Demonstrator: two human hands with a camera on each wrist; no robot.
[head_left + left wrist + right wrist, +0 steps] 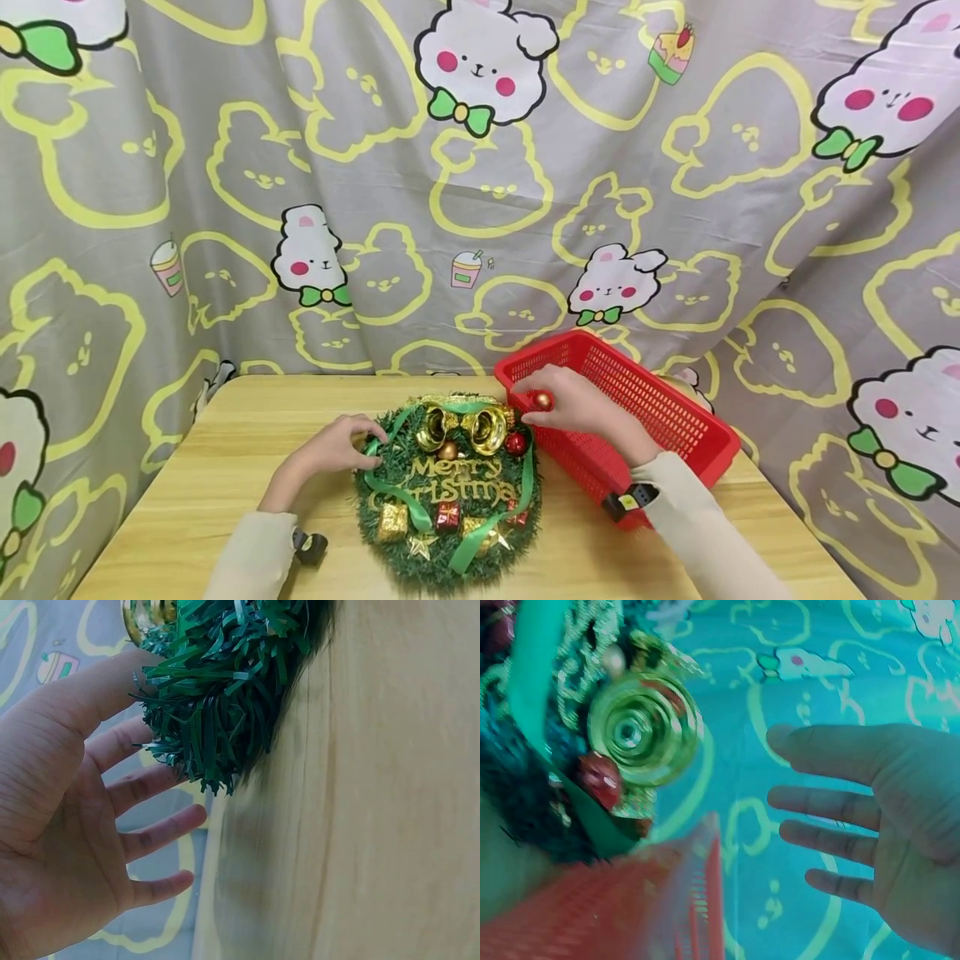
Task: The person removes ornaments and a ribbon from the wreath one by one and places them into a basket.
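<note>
A round green tinsel wreath (pixel 453 554) lies on the table, with gold "Merry Christmas" lettering (pixel 450 479), two gold bells (pixel 487 429), small gift boxes and green ribbon (pixel 472 546). At its left edge is my left hand (pixel 330 450), fingers spread; in the left wrist view the tinsel (pixel 232 697) hides the tips of the thumb and two fingers. My right hand (pixel 577 408) hovers over the near-left rim of a red basket (pixel 637 375), beside the wreath. A shiny copper-red ball (pixel 542 401) shows by its fingers. The right wrist view has that hand (pixel 900 817) extended, holding nothing.
The red plastic basket stands at an angle on the right of the wooden table (pixel 217 475), close against the wreath. A patterned curtain (pixel 465 208) hangs behind the table and along its sides. Each wrist carries a black strapped device (pixel 309 547).
</note>
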